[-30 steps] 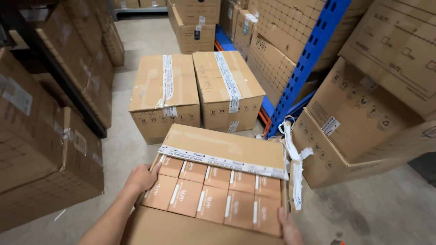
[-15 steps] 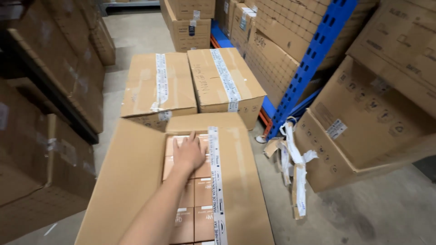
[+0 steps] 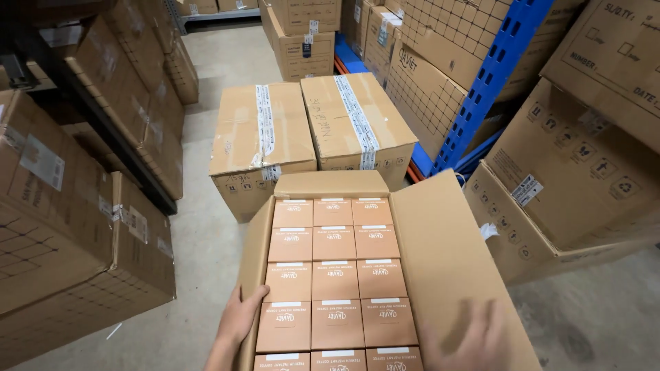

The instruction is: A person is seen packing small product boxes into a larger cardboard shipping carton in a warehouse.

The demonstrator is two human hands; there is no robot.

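Note:
A large cardboard carton (image 3: 454, 254) stands open in front of me, its flaps folded out to the sides. Inside lie several small brown boxes (image 3: 335, 275) packed in neat rows of three. My left hand (image 3: 240, 319) grips the carton's left wall near the front corner. My right hand (image 3: 464, 340) is blurred and rests flat, fingers spread, on the carton's right flap.
Two taped cartons (image 3: 265, 141) (image 3: 357, 124) sit on the floor just beyond the open one. Stacked cartons (image 3: 69, 233) crowd the left. A blue rack upright (image 3: 491, 82) and more cartons (image 3: 570, 178) stand on the right. Bare concrete floor (image 3: 227, 55) runs between them.
The carton's taped top flaps were shut half a second ago; they are folded open now, baring the small boxes. My left hand moved from the top to the left wall.

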